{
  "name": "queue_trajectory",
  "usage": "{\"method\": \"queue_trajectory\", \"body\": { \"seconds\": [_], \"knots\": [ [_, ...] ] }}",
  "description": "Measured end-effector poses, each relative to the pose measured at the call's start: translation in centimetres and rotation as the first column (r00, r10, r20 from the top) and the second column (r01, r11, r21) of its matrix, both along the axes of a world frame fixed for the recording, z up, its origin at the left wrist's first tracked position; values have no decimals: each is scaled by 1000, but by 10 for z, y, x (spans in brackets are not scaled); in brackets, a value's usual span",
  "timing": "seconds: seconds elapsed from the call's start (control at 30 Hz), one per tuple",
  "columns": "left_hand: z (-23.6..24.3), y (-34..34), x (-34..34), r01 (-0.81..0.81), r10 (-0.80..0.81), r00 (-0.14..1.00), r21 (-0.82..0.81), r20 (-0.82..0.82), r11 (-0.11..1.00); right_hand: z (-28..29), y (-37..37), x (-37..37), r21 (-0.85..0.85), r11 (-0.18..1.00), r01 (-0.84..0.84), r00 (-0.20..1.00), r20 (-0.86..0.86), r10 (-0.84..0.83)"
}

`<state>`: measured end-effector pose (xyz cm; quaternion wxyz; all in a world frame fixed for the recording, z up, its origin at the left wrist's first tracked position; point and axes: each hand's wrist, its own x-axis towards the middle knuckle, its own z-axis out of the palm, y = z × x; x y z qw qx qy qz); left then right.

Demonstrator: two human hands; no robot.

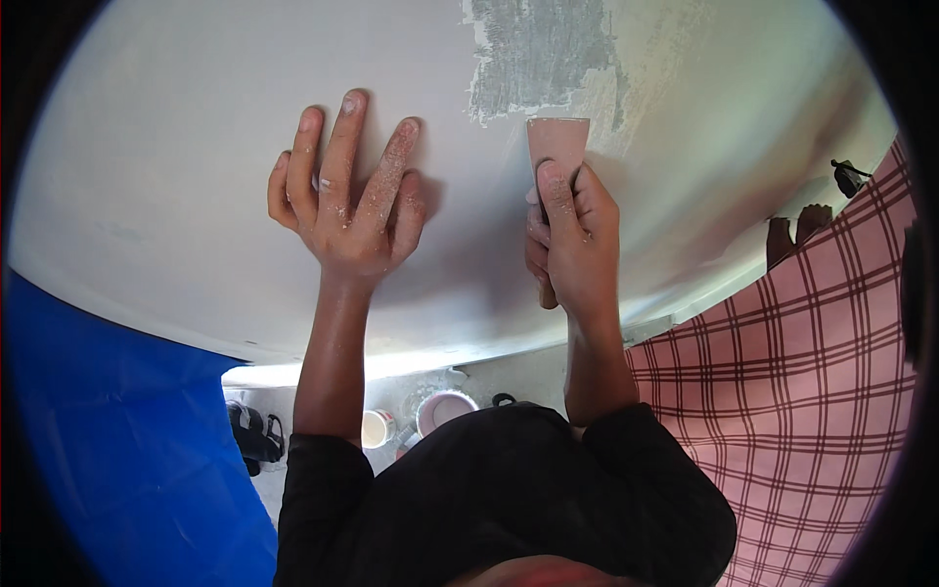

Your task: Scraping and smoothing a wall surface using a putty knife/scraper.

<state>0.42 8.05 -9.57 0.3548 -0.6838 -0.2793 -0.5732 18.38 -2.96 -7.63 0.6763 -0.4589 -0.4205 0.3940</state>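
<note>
My right hand (584, 225) grips a putty knife (559, 135), with the thumb laid along its wide, flat, pinkish-looking blade. The blade points up toward a rough grey patch (538, 59) in the pale, smooth surface (196, 157), its tip just below the patch's ragged lower edge. Whether the blade touches the surface, I cannot tell. My left hand (352, 210) is spread out against the same surface, left of the knife, holding nothing. Pale crumbs of dust cling to its fingers and back, and to my right thumb.
A blue sheet (127, 421) hangs at the left, a pink checked cloth (782, 391) at the right. On the floor below are a bucket (422, 409) and a small tub (390, 428). Dark objects (256, 435) lie beside the blue sheet; a small black item (849, 178) is at far right.
</note>
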Motion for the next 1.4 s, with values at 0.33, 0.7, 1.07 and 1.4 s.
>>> {"method": "queue_trajectory", "body": {
  "seconds": [0.33, 0.7, 1.07, 1.4],
  "knots": [
    [0, 3, 3, 17, -17, 1000, -38, 1, 999, 2, 2, -4, 7, 999, 43, 999, -12, -43],
    [-1, 3, 1, 43, -42, 999, -19, 18, 999, -2, -1, -8, -15, 1000, 25, 1000, 2, -25],
    [-2, 6, -2, 30, -30, 999, -23, 25, 999, -3, 9, -12, 7, 1000, 17, 1000, -1, -17],
    [-3, 3, -3, 3, -3, 1000, -28, -10, 1000, 1, 5, -15, 39, 997, 62, 998, 14, -63]
  ]
}}
